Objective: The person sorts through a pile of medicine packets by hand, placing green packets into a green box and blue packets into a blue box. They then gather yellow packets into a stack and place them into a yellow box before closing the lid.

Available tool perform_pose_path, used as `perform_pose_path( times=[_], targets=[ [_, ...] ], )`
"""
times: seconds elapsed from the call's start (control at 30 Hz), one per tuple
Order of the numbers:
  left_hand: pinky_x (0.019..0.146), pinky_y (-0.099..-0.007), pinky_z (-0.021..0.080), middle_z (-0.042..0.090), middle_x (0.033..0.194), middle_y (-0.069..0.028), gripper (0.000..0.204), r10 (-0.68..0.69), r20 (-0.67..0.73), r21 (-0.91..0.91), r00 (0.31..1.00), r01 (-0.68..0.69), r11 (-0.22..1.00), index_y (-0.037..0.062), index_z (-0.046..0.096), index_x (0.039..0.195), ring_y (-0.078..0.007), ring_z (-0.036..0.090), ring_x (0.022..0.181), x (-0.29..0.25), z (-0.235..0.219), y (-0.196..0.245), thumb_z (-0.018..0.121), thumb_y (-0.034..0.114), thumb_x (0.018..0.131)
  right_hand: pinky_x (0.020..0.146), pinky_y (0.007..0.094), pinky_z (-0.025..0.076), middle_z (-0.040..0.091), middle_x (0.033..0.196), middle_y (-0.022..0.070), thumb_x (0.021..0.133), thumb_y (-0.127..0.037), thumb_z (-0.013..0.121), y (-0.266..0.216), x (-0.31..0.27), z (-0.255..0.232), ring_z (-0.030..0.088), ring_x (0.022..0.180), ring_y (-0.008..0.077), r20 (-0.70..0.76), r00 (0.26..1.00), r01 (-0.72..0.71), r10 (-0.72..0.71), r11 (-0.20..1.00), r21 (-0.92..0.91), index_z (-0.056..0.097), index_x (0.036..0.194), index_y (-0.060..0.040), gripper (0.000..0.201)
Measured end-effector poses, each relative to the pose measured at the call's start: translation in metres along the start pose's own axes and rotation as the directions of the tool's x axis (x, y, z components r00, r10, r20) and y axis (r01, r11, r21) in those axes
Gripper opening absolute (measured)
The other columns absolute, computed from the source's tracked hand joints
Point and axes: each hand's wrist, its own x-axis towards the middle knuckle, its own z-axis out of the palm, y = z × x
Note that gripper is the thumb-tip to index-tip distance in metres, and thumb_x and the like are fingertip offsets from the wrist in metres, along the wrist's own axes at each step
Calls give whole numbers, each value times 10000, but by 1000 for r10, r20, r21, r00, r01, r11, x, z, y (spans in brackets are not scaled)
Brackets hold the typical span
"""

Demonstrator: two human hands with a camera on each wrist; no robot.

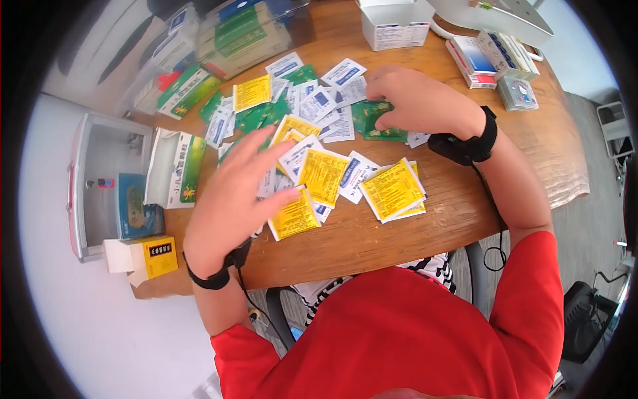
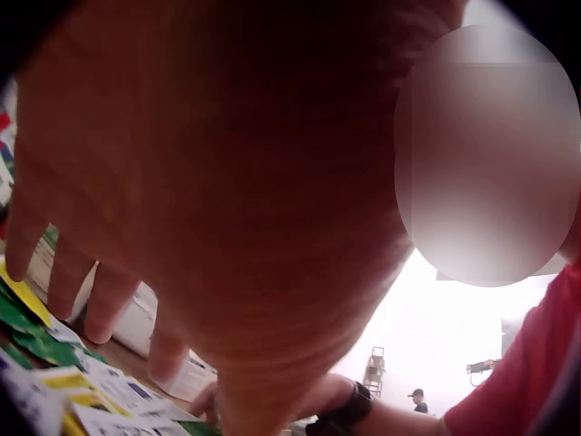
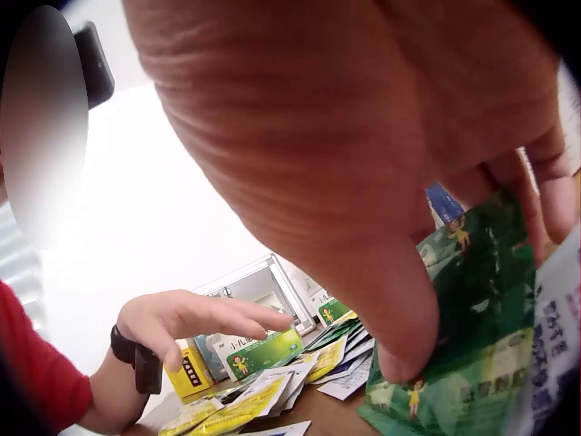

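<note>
My right hand [image 1: 422,103] holds a green sachet [image 3: 472,318] at the right side of the pile, thumb across its printed face and fingers behind it. White sachets with blue print [image 1: 318,103] lie next to it. Over the left part of the pile hovers my left hand [image 1: 232,193], its fingers spread and nothing gripped. Near its thumb lie yellow sachets [image 1: 323,177], overlapping white ones. Two stacked yellow sachets [image 1: 393,191] rest nearer the front edge, to the right. One more yellow sachet [image 1: 252,92] tops the green ones at the back.
An opened green-and-white box [image 1: 175,167] and a yellow box [image 1: 159,257] stand at the table's left. Behind the pile is a clear bin [image 1: 292,26]. A white open carton [image 1: 399,34] and several medicine boxes [image 1: 470,63] sit at the back right. Wrist-camera cables hang from both arms.
</note>
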Motion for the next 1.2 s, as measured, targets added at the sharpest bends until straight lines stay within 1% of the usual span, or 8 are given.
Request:
perform_pose_path(
  times=[0.3, 0.4, 0.53, 0.8, 0.9, 1.07, 1.17, 1.2],
  targets=[
    [974, -432, 576, 664, 1445, -229, 587, -223, -137, 244, 965, 251, 937, 0, 623, 1457, -391, 690, 1216, -31, -22, -66, 796, 223, 942, 762, 442, 543, 733, 933, 185, 755, -146, 894, 0, 11, -8, 683, 857, 364, 72, 984, -174, 165, 974, 146, 691, 1005, 39, 372],
    [919, -423, 584, 697, 1367, -240, 644, -289, -50, 136, 956, 294, 946, -20, 608, 1475, -374, 738, 1057, -22, -10, -80, 814, 229, 917, 704, 365, 509, 667, 836, 90, 758, -116, 866, 11, 13, -22, 622, 793, 192, 102, 976, -214, 193, 943, 257, 681, 963, 35, 315],
    [909, -421, 572, 709, 1258, -234, 725, -315, -25, 147, 949, 315, 938, -14, 619, 1473, -355, 735, 1044, -8, -9, -72, 862, 281, 857, 682, 339, 485, 647, 840, 40, 780, -74, 852, 8, 3, -53, 588, 788, 147, 123, 962, -268, 243, 922, 279, 663, 989, 25, 298],
    [932, -421, 558, 697, 1221, -190, 642, -312, -79, 266, 947, 321, 909, -4, 688, 1331, -370, 710, 1072, -2, -8, -77, 882, 348, 832, 772, 353, 532, 716, 929, 92, 844, -47, 816, 0, -11, -72, 642, 856, 175, 12, 981, -185, 192, 927, 325, 704, 1228, 19, 406],
    [899, -437, 550, 697, 1183, -194, 506, -318, -131, 257, 939, 342, 904, -7, 700, 1189, -384, 702, 1054, 4, -9, -72, 867, 336, 856, 783, 365, 548, 725, 925, 144, 885, -109, 793, -8, -6, -80, 657, 831, 206, 187, 945, -301, 270, 939, 165, 708, 1185, 56, 353],
    [847, -476, 528, 709, 1081, -211, 353, -309, -272, 246, 911, 376, 893, -7, 669, 1069, -424, 681, 1003, 4, -9, -71, 806, 288, 932, 796, 400, 567, 746, 956, 203, 923, -167, 757, -10, -14, -83, 721, 852, 278, -76, 950, -305, 304, 952, -2, 714, 1182, 73, 355],
    [796, -422, 523, 702, 927, -145, 304, -340, -353, 199, 871, 425, 883, -14, 660, 1057, -320, 693, 878, 3, -11, -70, 743, 275, 1012, 810, 409, 568, 749, 964, 213, 932, -199, 750, -9, -18, -83, 723, 862, 310, -212, 935, -312, 286, 944, -104, 714, 1184, 75, 374],
    [792, -418, 521, 705, 921, -165, 304, -402, -294, -8, 867, 418, 908, -14, 656, 1056, -312, 687, 863, 3, -8, -77, 726, 280, 1021, 810, 409, 568, 749, 964, 213, 932, -199, 750, -9, -18, -83, 723, 862, 310, -215, 932, -317, 290, 943, -102, 714, 1184, 75, 374]
  ],
)
